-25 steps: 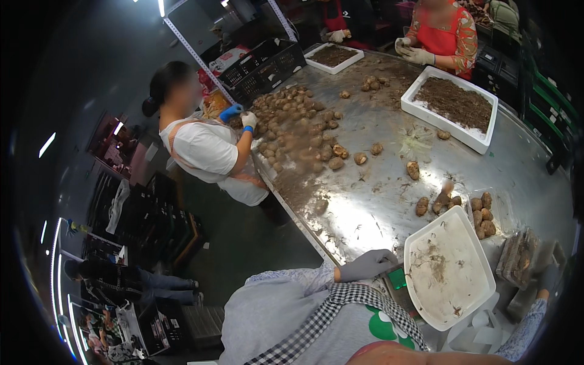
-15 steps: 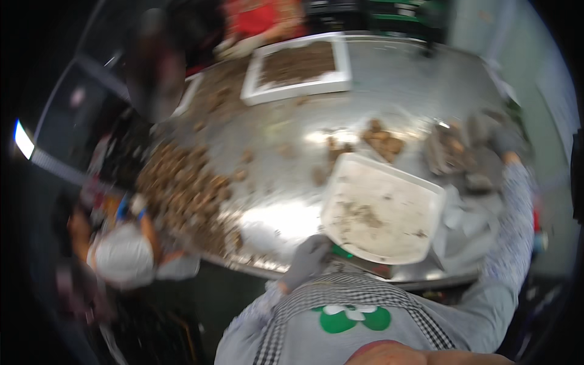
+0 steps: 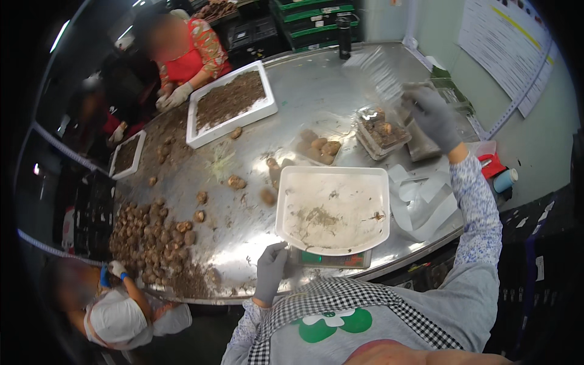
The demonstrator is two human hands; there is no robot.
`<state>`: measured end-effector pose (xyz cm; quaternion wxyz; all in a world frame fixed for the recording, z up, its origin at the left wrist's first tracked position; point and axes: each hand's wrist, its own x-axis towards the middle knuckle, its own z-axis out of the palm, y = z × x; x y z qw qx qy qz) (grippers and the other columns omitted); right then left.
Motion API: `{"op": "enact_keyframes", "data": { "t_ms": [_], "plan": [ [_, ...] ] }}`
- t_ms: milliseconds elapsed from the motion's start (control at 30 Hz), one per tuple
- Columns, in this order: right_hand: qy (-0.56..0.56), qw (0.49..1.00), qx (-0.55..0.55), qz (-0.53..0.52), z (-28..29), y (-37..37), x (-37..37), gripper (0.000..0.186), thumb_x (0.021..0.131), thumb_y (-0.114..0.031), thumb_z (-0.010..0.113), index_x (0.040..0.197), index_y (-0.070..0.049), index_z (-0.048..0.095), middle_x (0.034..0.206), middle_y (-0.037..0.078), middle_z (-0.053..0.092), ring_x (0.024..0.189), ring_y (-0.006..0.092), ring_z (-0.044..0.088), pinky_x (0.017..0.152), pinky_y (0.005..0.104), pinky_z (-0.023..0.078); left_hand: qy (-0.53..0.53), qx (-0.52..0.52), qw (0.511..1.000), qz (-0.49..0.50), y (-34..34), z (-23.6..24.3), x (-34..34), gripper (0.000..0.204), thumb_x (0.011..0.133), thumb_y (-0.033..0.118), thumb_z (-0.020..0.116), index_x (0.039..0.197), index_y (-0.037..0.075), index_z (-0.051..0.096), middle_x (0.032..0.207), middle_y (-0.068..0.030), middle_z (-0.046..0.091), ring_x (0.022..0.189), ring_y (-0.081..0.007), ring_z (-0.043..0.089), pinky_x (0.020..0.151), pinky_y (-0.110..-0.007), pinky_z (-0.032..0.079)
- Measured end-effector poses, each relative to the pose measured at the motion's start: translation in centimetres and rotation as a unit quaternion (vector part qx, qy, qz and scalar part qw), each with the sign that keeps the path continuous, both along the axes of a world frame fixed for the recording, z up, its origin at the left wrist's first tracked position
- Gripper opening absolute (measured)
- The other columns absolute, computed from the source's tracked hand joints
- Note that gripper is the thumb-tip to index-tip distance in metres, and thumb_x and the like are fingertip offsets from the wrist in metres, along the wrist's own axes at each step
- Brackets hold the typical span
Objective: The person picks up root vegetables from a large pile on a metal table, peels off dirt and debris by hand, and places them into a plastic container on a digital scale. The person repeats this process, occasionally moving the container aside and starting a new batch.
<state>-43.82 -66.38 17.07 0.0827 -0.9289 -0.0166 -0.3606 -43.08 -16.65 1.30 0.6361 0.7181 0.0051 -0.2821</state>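
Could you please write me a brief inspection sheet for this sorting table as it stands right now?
Surface: curved shiny metal table, smeared with soil.
Job's things: empty white rectangular tray, soiled, on a scale; clear plastic tub of brown tubers; clear plastic bag.
Clutter: heap of brown tubers at the left edge; loose tubers mid-table; white tray of soil; white strips.
Hands: left hand, grey-gloved, at the white tray's near corner; right hand, grey-gloved, raised, gripping the clear plastic bag.
Cables: nothing seen.
Surroundings: two other people at the table; green crates; wall charts.
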Motion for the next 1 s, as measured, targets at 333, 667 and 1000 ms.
{"op": "enact_keyframes", "data": {
  "t_ms": [333, 667, 1000],
  "plan": [
    [-0.019, 0.887, -0.325, 0.326, -2.2, 19.6, 0.0, 0.031, 0.075, -0.018, 0.061, 0.106, -0.015, 0.059, 0.075, 0.000, 0.047, 0.070, 0.0163, 0.048, 0.066, 0.0309, 0.044, -0.178, 0.011, 0.968, 0.176, 6.5, 3.2, -1.9, 0.029, 0.094, 0.012, 0.060, 0.120, -0.002, 0.057, 0.106, -0.0082, 0.062, 0.094, -0.0140, 0.061, 0.081, -0.028, 0.053],
    [-0.064, 0.790, -0.293, 0.535, -3.8, 41.2, -1.9, 0.030, 0.075, -0.019, 0.064, 0.105, -0.017, 0.058, 0.080, 0.000, 0.048, 0.071, 0.0162, 0.051, 0.066, 0.0301, 0.047, -0.360, 0.214, 0.901, 0.110, 19.3, 7.3, -6.0, 0.044, 0.091, 0.024, 0.063, 0.129, 0.004, 0.056, 0.122, -0.0145, 0.062, 0.111, -0.0251, 0.060, 0.095, -0.037, 0.048],
    [0.024, 0.694, -0.132, 0.708, -10.8, 73.4, -10.6, 0.042, 0.079, -0.015, 0.058, 0.121, -0.018, 0.060, 0.103, 0.003, 0.061, 0.093, 0.0216, 0.058, 0.084, 0.0392, 0.046, -0.040, -0.068, 0.983, 0.165, 48.1, -2.6, -26.6, 0.067, 0.088, 0.021, 0.068, 0.147, 0.005, 0.040, 0.145, -0.0098, 0.047, 0.131, -0.0190, 0.044, 0.114, -0.036, 0.030]
  ]
}}
